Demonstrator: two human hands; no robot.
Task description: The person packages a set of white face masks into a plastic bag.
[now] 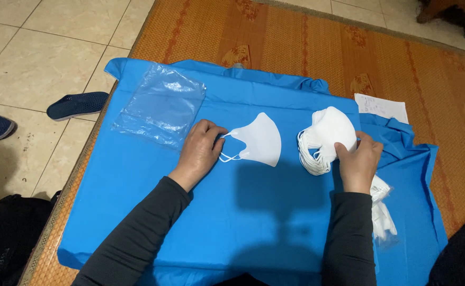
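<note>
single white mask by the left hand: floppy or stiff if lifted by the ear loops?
The single white mask lies folded flat and thin, so probably light and floppy. Its thin loops, at the left hand, would likely stretch. On the smooth blue cloth it may slide easily.

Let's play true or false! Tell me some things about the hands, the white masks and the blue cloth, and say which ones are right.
1. The left hand touches the ear loops of a single white mask. True.
2. The right hand rests on a red box. False: it holds a stack of white masks.
3. The clear plastic bags lie on the blue cloth, beyond the left hand. True.
4. The single mask sits on top of the stack. False: it lies apart from it, flat on the cloth.
5. A dark blue shoe stands on the cloth. False: it is on the tiled floor.
</note>
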